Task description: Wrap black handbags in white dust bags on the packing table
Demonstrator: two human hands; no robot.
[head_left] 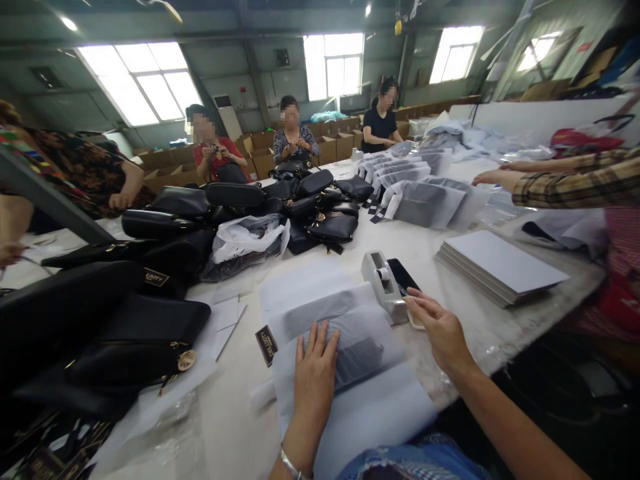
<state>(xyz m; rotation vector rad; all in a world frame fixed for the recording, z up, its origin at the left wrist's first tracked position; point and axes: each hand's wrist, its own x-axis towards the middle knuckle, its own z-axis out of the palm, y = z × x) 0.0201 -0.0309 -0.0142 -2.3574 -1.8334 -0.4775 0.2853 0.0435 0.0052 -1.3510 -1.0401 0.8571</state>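
Observation:
My left hand (314, 373) lies flat, fingers spread, on a dark bag wrapped in white tissue paper (357, 350) at the near table edge. My right hand (440, 330) reaches to the white tape dispenser (384, 283), its fingertips at the dispenser's front end. A black phone (403, 277) lies beside the dispenser. A small black hang tag (267, 344) sits just left of the wrapped bag. More tissue sheets (305, 287) lie under and behind it.
Black handbags (145, 333) pile up at left and mid-table (320, 207). A stack of white cards (500, 263) sits right, wrapped bags (425, 200) behind. A co-worker's plaid-sleeved arm (575, 183) reaches in from the right; several people sit across the table.

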